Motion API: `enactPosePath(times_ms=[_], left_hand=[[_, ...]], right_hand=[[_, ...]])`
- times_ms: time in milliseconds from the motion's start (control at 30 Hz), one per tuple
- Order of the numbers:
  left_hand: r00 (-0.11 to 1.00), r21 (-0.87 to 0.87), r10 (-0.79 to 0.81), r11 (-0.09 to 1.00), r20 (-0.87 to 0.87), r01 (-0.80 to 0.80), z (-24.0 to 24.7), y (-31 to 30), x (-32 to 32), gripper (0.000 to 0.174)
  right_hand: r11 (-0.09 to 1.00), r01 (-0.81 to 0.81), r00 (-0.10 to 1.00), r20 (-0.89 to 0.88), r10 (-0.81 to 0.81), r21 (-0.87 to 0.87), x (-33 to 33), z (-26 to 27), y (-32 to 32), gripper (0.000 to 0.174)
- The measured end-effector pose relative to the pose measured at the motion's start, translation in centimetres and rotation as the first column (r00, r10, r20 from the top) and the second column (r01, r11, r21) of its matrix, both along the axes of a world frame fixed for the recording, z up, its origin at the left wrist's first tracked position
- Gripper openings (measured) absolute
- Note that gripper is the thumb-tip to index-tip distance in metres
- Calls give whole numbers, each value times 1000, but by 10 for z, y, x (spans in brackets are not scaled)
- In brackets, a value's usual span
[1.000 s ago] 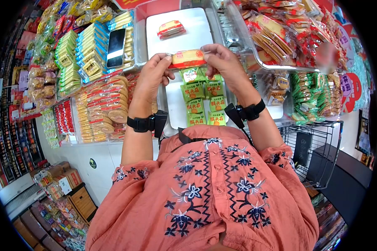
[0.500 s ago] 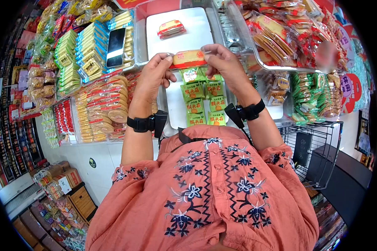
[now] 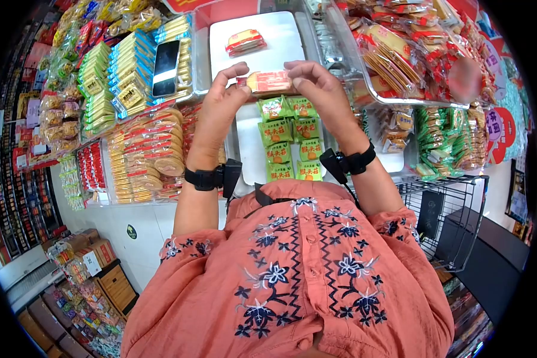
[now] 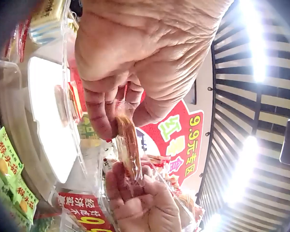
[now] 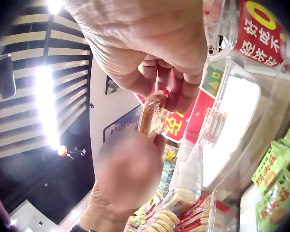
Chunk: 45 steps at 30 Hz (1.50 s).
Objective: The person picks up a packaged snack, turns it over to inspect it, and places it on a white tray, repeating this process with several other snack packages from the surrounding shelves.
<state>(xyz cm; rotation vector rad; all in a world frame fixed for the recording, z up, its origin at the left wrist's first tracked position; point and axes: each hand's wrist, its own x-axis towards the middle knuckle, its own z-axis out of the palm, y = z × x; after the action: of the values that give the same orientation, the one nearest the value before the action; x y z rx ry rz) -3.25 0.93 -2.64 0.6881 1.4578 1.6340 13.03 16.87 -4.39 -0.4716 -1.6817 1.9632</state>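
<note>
In the head view a clear-wrapped biscuit packet [image 3: 267, 82] with red print is stretched between both hands, above the near edge of the white board. The left hand [image 3: 222, 107] pinches its left end between thumb and fingers; the right hand [image 3: 323, 98] pinches the right end. The left wrist view shows the packet [image 4: 129, 145] edge-on, with the left hand [image 4: 145, 53] gripping one end. From the right wrist view, the right hand [image 5: 150, 43] holds the wrapped packet [image 5: 154, 116]. Green packets [image 3: 287, 140] lie in two columns nearer the body.
A small stack of similar packets [image 3: 244, 42] lies on the white board [image 3: 280, 30] in the back bin. A phone [image 3: 165, 68] rests on biscuits at left. Heaped packets [image 3: 394, 48] fill the right bin. A wire basket [image 3: 453, 221] stands at lower right.
The packet has tilted or turned, so its face now shows different red print. The fingers of both hands have shifted on its ends, and the left hand has moved slightly right.
</note>
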Motion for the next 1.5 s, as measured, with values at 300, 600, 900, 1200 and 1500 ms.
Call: enactPosePath(times_ms=[300,600,900,1200,1500], left_hand=[[999,53,11,999,-46,-9,-1,1,3,47],[992,-181,-48,983,-117,26,-6,3,-16,45],[759,-173,-47,981,-650,-88,-4,21,-32,56],[196,-260,-267,964,-944,61,4,42,-44,57],[225,-314,-278,938,-934,-146,-8,89,-103,51]], right_hand=[[997,14,999,-49,-10,71,-2,-5,-4,18],[990,-28,999,15,30,-139,-11,-7,0,34],[960,46,977,210,14,-277,-32,-2,12,32],[946,52,981,192,11,-321,-50,-20,19,33],[966,86,985,167,-46,-244,-47,-31,21,36]])
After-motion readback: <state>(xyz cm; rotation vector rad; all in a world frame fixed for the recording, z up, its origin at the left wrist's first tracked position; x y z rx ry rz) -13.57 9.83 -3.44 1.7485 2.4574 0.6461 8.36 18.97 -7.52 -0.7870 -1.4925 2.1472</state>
